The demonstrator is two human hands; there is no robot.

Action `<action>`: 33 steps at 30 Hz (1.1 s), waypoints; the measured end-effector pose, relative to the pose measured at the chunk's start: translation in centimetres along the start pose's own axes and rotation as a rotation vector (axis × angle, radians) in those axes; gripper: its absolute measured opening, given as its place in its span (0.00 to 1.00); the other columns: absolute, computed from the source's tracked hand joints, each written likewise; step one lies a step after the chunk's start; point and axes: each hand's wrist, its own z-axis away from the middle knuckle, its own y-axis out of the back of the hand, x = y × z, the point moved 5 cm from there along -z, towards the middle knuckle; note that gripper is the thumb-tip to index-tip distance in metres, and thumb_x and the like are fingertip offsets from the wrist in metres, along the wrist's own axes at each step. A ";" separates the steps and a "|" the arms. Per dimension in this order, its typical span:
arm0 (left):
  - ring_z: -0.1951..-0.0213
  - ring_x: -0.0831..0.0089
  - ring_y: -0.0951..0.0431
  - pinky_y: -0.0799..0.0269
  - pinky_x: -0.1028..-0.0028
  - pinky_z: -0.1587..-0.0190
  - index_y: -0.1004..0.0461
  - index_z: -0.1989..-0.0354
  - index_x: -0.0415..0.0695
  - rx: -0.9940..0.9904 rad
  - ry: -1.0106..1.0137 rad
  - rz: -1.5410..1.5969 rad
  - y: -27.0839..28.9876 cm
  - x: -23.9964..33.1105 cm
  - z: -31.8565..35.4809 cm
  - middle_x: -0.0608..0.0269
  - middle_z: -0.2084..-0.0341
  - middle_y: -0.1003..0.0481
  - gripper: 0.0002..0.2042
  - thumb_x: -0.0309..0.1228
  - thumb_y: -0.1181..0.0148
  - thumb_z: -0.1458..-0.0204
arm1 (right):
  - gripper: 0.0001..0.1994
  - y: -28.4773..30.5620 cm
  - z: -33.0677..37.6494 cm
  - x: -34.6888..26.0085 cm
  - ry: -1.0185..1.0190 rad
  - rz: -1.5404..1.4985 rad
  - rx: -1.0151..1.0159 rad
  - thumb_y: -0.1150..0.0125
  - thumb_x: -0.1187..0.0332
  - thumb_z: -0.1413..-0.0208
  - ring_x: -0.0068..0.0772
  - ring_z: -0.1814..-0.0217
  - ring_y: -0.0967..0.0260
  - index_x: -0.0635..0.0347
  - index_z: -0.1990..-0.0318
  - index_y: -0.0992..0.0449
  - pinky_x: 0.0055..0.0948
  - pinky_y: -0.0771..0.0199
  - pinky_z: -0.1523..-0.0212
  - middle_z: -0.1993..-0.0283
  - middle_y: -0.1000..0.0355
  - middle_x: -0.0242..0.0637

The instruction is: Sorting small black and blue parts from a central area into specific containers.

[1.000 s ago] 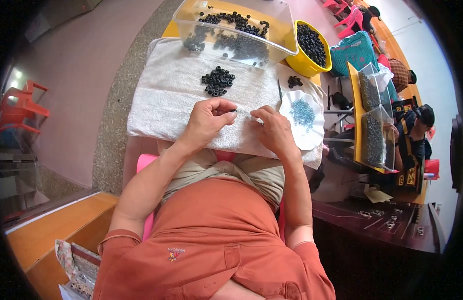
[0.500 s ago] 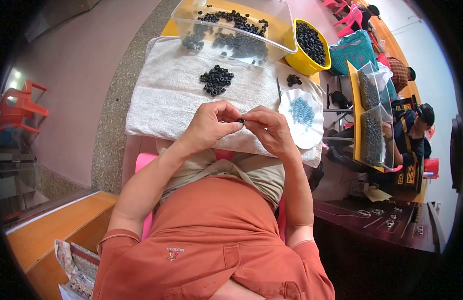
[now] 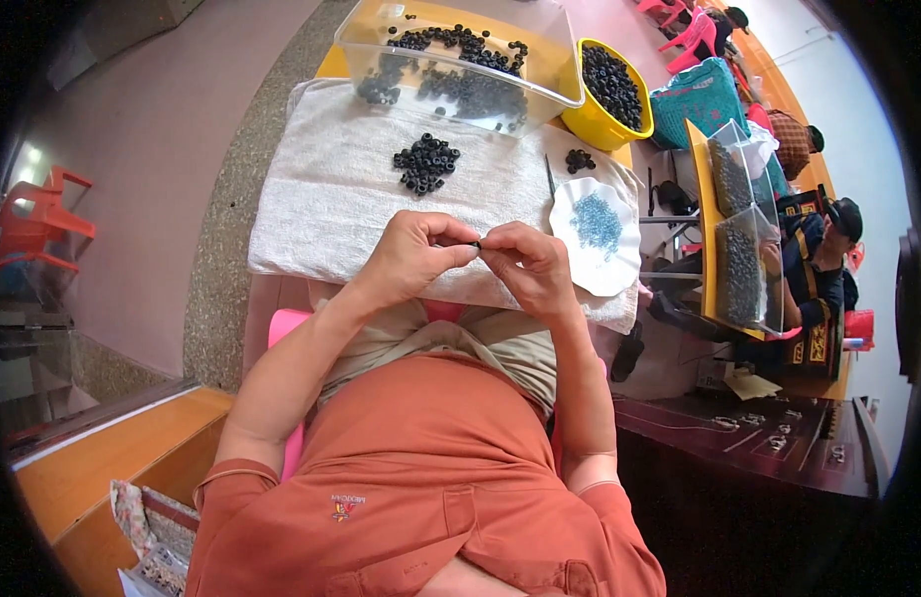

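Over the near edge of the white towel (image 3: 326,189), my left hand (image 3: 413,257) and my right hand (image 3: 532,267) meet fingertip to fingertip. Both pinch one small black ring-shaped part (image 3: 475,245), mostly covered by the fingers. Beyond my left hand lies a loose pile of black ring-shaped parts (image 3: 426,164). A scalloped white dish (image 3: 619,277) stands just right of my right hand, with tiny clear-blue pieces (image 3: 597,224) in it. Past the dish is a smaller cluster of black parts (image 3: 580,160), and beside it lies a thin dark pointed tool (image 3: 550,175).
A clear plastic tub (image 3: 460,60) of black parts stands at the far side, with a full yellow bucket (image 3: 590,127) to its right. Further right, a person (image 3: 823,259) sits by clear bins (image 3: 744,264). A red chair (image 3: 42,219) stands at left.
Both hands stay pinched together on the black part, with small shifts of the fingers. The whole view has moved slightly; the piles and dish look the same.
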 end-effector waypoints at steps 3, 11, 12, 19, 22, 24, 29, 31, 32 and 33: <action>0.69 0.85 0.24 0.28 0.82 0.66 0.19 0.62 0.37 0.003 -0.025 -0.043 0.0 0.2 0.0 0.67 0.72 0.20 0.08 0.22 0.34 0.51 | 0.07 0.0 0.1 0.1 -0.012 -0.016 0.005 0.37 0.83 0.48 0.22 0.62 0.27 0.68 0.61 0.23 0.20 0.26 0.63 0.62 0.24 0.38; 0.69 0.86 0.25 0.28 0.82 0.67 0.19 0.61 0.37 0.005 -0.056 -0.088 0.1 0.2 -0.1 0.68 0.71 0.20 0.08 0.22 0.35 0.51 | 0.07 0.0 0.0 0.1 -0.028 -0.042 0.023 0.37 0.84 0.49 0.21 0.62 0.27 0.68 0.62 0.22 0.20 0.26 0.62 0.62 0.24 0.37; 0.69 0.86 0.25 0.28 0.82 0.67 0.19 0.61 0.37 0.005 -0.056 -0.088 0.1 0.1 -0.1 0.68 0.71 0.20 0.08 0.22 0.35 0.51 | 0.07 0.0 0.0 0.1 -0.027 -0.036 0.014 0.37 0.84 0.49 0.21 0.62 0.27 0.67 0.62 0.22 0.20 0.26 0.62 0.62 0.24 0.37; 0.70 0.86 0.25 0.29 0.83 0.68 0.19 0.62 0.37 -0.002 -0.056 -0.083 0.0 0.1 -0.1 0.69 0.71 0.21 0.07 0.22 0.35 0.51 | 0.08 -0.4 0.1 0.3 0.003 -0.094 0.048 0.37 0.84 0.49 0.22 0.61 0.26 0.68 0.62 0.22 0.20 0.25 0.61 0.62 0.24 0.39; 0.70 0.86 0.25 0.29 0.83 0.68 0.19 0.64 0.37 0.004 -0.058 -0.091 0.1 0.1 -0.1 0.69 0.72 0.21 0.06 0.22 0.35 0.51 | 0.08 -0.4 0.2 0.1 0.050 -0.058 0.071 0.37 0.84 0.50 0.23 0.61 0.26 0.68 0.61 0.22 0.20 0.24 0.61 0.61 0.23 0.40; 0.70 0.86 0.25 0.29 0.82 0.68 0.20 0.64 0.37 0.011 -0.049 -0.092 0.2 0.0 -0.1 0.70 0.72 0.21 0.06 0.23 0.35 0.51 | 0.09 -0.5 0.2 -0.1 0.050 0.019 0.083 0.37 0.85 0.50 0.24 0.60 0.25 0.68 0.60 0.22 0.21 0.24 0.61 0.60 0.24 0.41; 0.71 0.86 0.26 0.30 0.82 0.69 0.20 0.64 0.37 0.038 -0.055 -0.125 0.4 -0.3 -0.3 0.69 0.73 0.21 0.07 0.23 0.34 0.51 | 0.10 -0.8 0.5 -0.1 0.059 0.016 0.120 0.36 0.85 0.51 0.25 0.60 0.25 0.68 0.61 0.23 0.21 0.23 0.59 0.60 0.23 0.41; 0.71 0.86 0.26 0.30 0.82 0.69 0.20 0.64 0.37 0.035 -0.056 -0.118 0.4 -0.1 -0.2 0.70 0.73 0.21 0.06 0.23 0.35 0.51 | 0.10 -0.9 0.5 -0.3 0.069 0.003 0.149 0.36 0.85 0.51 0.25 0.60 0.25 0.68 0.61 0.23 0.21 0.23 0.59 0.61 0.23 0.41; 0.71 0.86 0.26 0.30 0.82 0.69 0.20 0.64 0.37 0.032 -0.058 -0.111 0.4 0.0 -0.2 0.70 0.73 0.22 0.06 0.23 0.35 0.51 | 0.10 -0.9 0.5 -0.3 0.059 -0.005 0.151 0.35 0.85 0.52 0.25 0.59 0.25 0.67 0.61 0.23 0.21 0.24 0.59 0.61 0.23 0.41; 0.71 0.86 0.26 0.30 0.82 0.69 0.20 0.64 0.37 0.032 -0.058 -0.109 0.4 0.0 -0.2 0.70 0.73 0.22 0.06 0.23 0.35 0.51 | 0.10 -0.9 0.5 -0.3 0.049 -0.014 0.154 0.35 0.85 0.52 0.25 0.59 0.25 0.67 0.61 0.23 0.21 0.24 0.59 0.60 0.23 0.41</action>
